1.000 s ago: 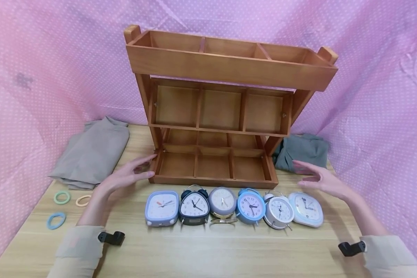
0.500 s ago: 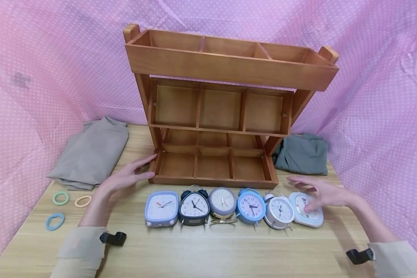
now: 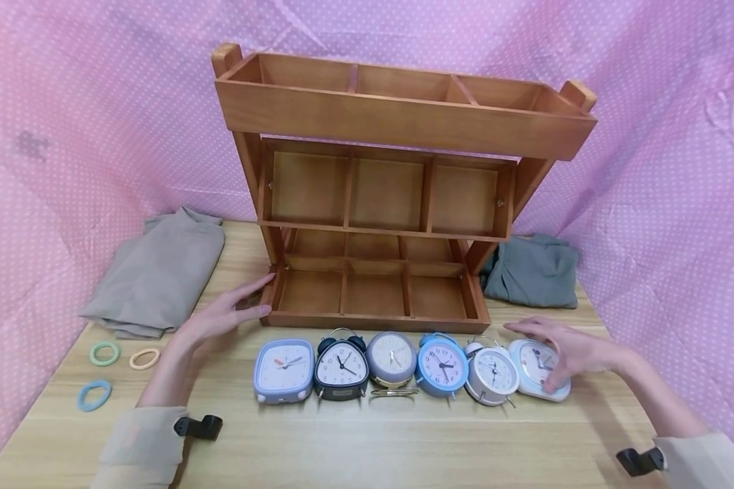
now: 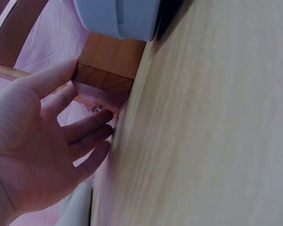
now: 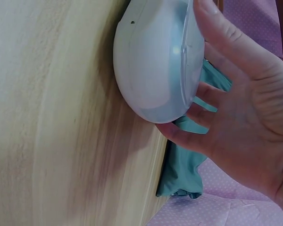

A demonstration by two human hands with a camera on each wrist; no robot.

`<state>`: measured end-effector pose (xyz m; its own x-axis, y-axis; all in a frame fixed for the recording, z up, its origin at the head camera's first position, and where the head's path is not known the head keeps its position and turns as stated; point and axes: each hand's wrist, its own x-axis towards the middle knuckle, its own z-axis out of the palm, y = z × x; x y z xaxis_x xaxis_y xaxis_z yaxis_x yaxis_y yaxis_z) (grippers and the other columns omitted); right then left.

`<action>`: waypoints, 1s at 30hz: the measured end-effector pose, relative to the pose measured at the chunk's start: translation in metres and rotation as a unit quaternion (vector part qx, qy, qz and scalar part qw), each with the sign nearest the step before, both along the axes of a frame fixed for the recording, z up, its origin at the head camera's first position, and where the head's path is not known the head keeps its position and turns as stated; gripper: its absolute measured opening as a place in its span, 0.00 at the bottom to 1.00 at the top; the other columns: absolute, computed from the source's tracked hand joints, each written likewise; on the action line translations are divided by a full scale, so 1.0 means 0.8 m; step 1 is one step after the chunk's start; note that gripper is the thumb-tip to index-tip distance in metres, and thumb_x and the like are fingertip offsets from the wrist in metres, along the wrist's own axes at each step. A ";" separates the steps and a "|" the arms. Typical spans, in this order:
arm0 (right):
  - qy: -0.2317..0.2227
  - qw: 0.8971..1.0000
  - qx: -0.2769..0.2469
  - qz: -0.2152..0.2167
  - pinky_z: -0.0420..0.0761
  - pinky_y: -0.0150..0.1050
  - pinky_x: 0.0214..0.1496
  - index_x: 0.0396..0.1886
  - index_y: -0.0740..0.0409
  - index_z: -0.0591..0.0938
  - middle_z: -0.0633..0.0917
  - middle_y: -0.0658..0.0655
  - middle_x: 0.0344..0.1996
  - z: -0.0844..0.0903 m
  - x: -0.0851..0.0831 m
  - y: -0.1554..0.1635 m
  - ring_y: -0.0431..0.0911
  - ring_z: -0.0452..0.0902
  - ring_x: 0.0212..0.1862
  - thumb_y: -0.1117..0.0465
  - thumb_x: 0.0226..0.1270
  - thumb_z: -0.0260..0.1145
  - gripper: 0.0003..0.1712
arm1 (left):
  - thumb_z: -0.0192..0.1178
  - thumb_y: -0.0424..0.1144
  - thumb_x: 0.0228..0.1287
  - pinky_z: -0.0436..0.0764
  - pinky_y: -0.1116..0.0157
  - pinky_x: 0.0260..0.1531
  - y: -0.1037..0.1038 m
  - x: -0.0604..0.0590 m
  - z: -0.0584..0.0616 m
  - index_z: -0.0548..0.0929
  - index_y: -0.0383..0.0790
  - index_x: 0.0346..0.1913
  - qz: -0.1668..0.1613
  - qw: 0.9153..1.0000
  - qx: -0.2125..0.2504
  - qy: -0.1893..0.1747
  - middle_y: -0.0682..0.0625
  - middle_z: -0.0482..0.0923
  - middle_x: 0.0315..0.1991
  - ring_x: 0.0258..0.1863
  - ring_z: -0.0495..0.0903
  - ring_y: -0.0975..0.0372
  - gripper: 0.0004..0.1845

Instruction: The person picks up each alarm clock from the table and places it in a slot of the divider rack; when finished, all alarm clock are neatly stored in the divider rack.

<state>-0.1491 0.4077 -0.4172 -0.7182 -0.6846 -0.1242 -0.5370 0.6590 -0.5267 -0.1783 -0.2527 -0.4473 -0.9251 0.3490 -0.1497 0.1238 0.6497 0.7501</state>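
Observation:
Beside the wooden three-tier shelf (image 3: pixel 376 326), my left hand (image 3: pixel 223 318) rests its thumb and fingertips against the left end of the bottom tier. In the left wrist view the fingers (image 4: pixel 87 129) are loosely spread beside that wooden corner. My right hand (image 3: pixel 578 350) is at the white and light-blue clock (image 3: pixel 541 370), rightmost in a row. Its thumb lies over the clock's face side and its fingers reach behind the rim, as the right wrist view also shows around the clock body (image 5: pixel 153 61). No firm grip on it is visible.
Left of that clock stand a white alarm clock (image 3: pixel 494 375), a blue one (image 3: pixel 443 365), a grey-purple one (image 3: pixel 393 358), a black one (image 3: pixel 342 369) and a square blue one (image 3: pixel 284 370). Grey cloth (image 3: pixel 159 272), green cloth (image 3: pixel 535 272) and rings (image 3: pixel 105 353) lie on the table.
My right hand has moved down from beside the green cloth to the rightmost clock, its thumb now in front of the face. My left hand stays at the shelf.

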 end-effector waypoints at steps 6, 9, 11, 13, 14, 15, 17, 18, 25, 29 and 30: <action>-0.025 0.999 0.023 -0.015 0.71 0.82 0.57 0.76 0.55 0.69 0.70 0.74 0.67 0.004 0.006 -0.004 0.57 0.68 0.66 0.45 0.24 0.88 0.71 | 0.59 0.56 0.74 0.55 0.29 0.74 0.000 0.001 -0.001 0.57 0.57 0.82 0.003 1.000 -0.005 0.003 0.38 0.53 0.83 0.81 0.51 0.36 0.39; -0.012 0.999 0.036 -0.009 0.72 0.81 0.56 0.77 0.53 0.68 0.71 0.73 0.66 0.004 0.007 -0.004 0.63 0.68 0.63 0.43 0.22 0.88 0.73 | 0.59 0.56 0.74 0.54 0.29 0.74 0.000 0.001 -0.002 0.57 0.57 0.82 0.002 1.000 -0.002 0.001 0.39 0.53 0.83 0.81 0.51 0.36 0.39; 0.000 0.999 0.039 -0.004 0.74 0.78 0.56 0.77 0.52 0.68 0.72 0.71 0.65 0.003 0.007 -0.004 0.57 0.69 0.63 0.42 0.20 0.89 0.74 | 0.59 0.56 0.74 0.55 0.29 0.74 0.000 0.001 -0.002 0.57 0.57 0.82 0.003 1.000 -0.002 0.001 0.39 0.53 0.83 0.81 0.51 0.36 0.39; 0.013 0.999 0.043 0.004 0.77 0.72 0.57 0.76 0.52 0.69 0.73 0.67 0.64 0.001 0.008 -0.004 0.46 0.68 0.63 0.43 0.19 0.89 0.74 | 0.59 0.55 0.74 0.55 0.29 0.74 0.000 0.000 -0.001 0.57 0.57 0.82 0.004 1.000 0.001 0.000 0.38 0.53 0.83 0.81 0.51 0.36 0.39; 0.019 0.999 0.045 0.005 0.79 0.67 0.58 0.76 0.52 0.69 0.73 0.64 0.64 0.000 0.008 -0.004 0.41 0.67 0.63 0.43 0.18 0.89 0.74 | 0.60 0.55 0.74 0.55 0.29 0.74 0.000 0.000 -0.001 0.57 0.57 0.82 0.005 1.000 0.002 -0.001 0.38 0.53 0.83 0.81 0.51 0.36 0.39; 0.024 0.999 0.047 0.007 0.79 0.62 0.59 0.76 0.52 0.70 0.74 0.62 0.63 0.000 0.008 -0.004 0.37 0.66 0.62 0.43 0.17 0.89 0.74 | 0.60 0.55 0.74 0.55 0.29 0.74 0.000 0.000 -0.001 0.57 0.57 0.82 0.006 1.000 0.002 -0.001 0.37 0.53 0.83 0.81 0.51 0.35 0.39; 0.034 0.998 0.048 0.010 0.79 0.53 0.60 0.75 0.52 0.71 0.74 0.60 0.62 -0.002 0.009 -0.003 0.32 0.65 0.62 0.44 0.17 0.89 0.73 | 0.60 0.55 0.74 0.55 0.29 0.74 0.000 0.000 0.000 0.57 0.58 0.82 0.005 1.000 0.002 0.000 0.37 0.53 0.83 0.81 0.52 0.35 0.39; 0.036 0.998 0.048 0.012 0.79 0.50 0.60 0.75 0.52 0.71 0.74 0.59 0.62 -0.002 0.010 -0.003 0.31 0.65 0.61 0.45 0.17 0.89 0.73 | 0.60 0.55 0.74 0.54 0.29 0.74 0.000 -0.001 0.000 0.57 0.58 0.82 0.004 1.000 0.003 0.000 0.37 0.53 0.83 0.81 0.52 0.35 0.39; 0.035 0.998 0.038 0.021 0.78 0.41 0.60 0.72 0.53 0.73 0.75 0.56 0.61 -0.005 0.013 -0.002 0.32 0.69 0.60 0.51 0.20 0.89 0.67 | 0.58 0.56 0.74 0.54 0.29 0.74 0.000 0.001 0.002 0.56 0.58 0.82 0.002 1.000 -0.004 0.001 0.37 0.52 0.83 0.80 0.51 0.35 0.39; 0.026 0.999 0.031 0.009 0.76 0.37 0.60 0.70 0.51 0.73 0.75 0.54 0.62 -0.005 0.015 -0.001 0.31 0.69 0.60 0.52 0.23 0.89 0.64 | 0.59 0.56 0.74 0.55 0.29 0.74 0.000 0.001 0.003 0.56 0.57 0.82 0.003 1.000 -0.001 -0.003 0.37 0.52 0.83 0.80 0.51 0.35 0.39; 0.025 0.999 0.029 0.005 0.76 0.37 0.60 0.70 0.50 0.74 0.75 0.54 0.62 -0.005 0.015 -0.001 0.31 0.69 0.60 0.51 0.23 0.89 0.63 | 0.59 0.56 0.74 0.55 0.29 0.74 0.001 0.001 0.003 0.56 0.58 0.82 0.004 1.000 0.000 -0.003 0.37 0.53 0.83 0.81 0.51 0.35 0.39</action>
<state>-0.1370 0.4068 -0.4211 -0.7183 -0.6839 -0.1279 -0.5675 0.6822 -0.4609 -0.1771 -0.2523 -0.4449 -0.9267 0.3421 -0.1558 0.1139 0.6505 0.7509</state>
